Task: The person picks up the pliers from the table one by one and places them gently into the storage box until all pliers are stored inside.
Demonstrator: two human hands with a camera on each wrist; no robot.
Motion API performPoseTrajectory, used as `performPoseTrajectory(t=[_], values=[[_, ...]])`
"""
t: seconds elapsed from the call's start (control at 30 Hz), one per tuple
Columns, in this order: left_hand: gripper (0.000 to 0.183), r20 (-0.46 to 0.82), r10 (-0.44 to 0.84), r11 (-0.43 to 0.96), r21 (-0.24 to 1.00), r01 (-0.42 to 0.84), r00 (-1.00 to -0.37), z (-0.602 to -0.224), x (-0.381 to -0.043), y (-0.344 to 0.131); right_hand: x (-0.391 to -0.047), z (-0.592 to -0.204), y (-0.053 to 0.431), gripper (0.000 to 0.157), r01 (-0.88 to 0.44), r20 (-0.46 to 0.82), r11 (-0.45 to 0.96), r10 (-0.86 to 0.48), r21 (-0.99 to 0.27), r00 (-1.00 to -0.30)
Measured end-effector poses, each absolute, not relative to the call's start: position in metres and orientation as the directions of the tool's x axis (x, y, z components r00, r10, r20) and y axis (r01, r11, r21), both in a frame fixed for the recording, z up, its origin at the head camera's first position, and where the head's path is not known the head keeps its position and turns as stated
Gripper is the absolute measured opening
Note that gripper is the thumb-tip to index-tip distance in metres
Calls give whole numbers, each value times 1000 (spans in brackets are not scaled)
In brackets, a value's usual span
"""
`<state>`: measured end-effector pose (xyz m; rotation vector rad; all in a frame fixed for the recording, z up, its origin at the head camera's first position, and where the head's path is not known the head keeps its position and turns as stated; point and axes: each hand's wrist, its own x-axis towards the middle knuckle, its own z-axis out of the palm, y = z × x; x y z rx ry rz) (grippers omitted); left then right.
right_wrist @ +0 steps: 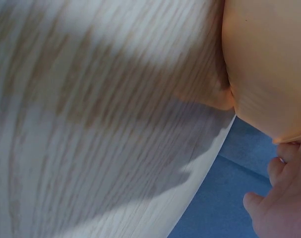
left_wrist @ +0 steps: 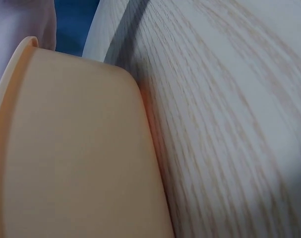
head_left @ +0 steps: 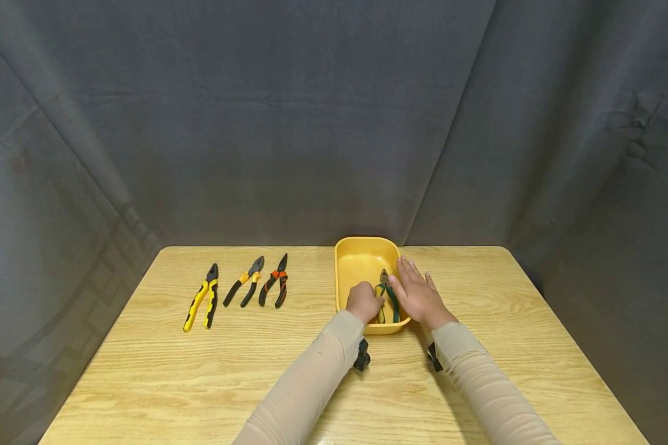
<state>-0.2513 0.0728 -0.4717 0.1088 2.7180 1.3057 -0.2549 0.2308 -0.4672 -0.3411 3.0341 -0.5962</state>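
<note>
Pliers with green and yellow handles point(head_left: 394, 304) lie in a yellow plastic bin point(head_left: 362, 259), their metal head towards the far end. My left hand point(head_left: 363, 301) reaches over the bin's near left side, its curled fingers gripping the left handle and partly hiding it. On the other side my right hand point(head_left: 420, 296) stretches its fingers along the right rim, thumb near the pliers' head. The bin's outer wall point(left_wrist: 81, 148) fills much of the left wrist view, and the right wrist view shows right-hand fingers point(right_wrist: 284, 173) at the rim.
Left of the bin, three pliers lie in a row on the wooden table point(head_left: 228, 383): yellow-and-black ones point(head_left: 211, 303), black ones with yellow-orange collars point(head_left: 236, 288) and black-and-orange ones point(head_left: 268, 284). Grey curtains point(head_left: 289, 123) enclose the back and sides.
</note>
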Motion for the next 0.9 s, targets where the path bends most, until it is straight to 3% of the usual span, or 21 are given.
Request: performPoseTrajectory(t=[0.47, 0.67, 0.9], values=[[35, -70, 105, 632, 775, 12, -992, -471, -251, 73, -255, -468, 231, 68, -210, 26, 899, -216, -384, -976], [11, -34, 88, 634, 773, 30, -996, -471, -252, 73, -255, -467, 231, 68, -210, 26, 896, -218, -392, -976], [14, -33, 91, 662, 749, 35, -995, -471, -252, 72, -252, -465, 229, 65, -217, 33, 898, -222, -382, -975]])
